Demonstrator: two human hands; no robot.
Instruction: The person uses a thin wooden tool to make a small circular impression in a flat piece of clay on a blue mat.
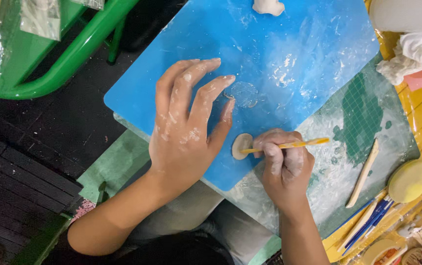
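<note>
My left hand (186, 122) lies flat with its fingers spread on a blue plastic mat (289, 44), dusted with white clay. Its thumb rests next to a small flat beige clay disc (241, 145) near the mat's front edge. My right hand (284, 164) is closed around a thin yellow modelling tool (302, 144), whose tip touches the disc. A lump of white clay (268, 6) sits at the mat's far edge.
A green cutting mat (363, 110) smeared with clay lies under the blue one. A wooden modelling stick (365, 172), a yellow round sponge (410, 180), blue pens (368, 223) and a crumpled white cloth (410, 56) lie to the right. A green metal frame (73, 54) stands at the left.
</note>
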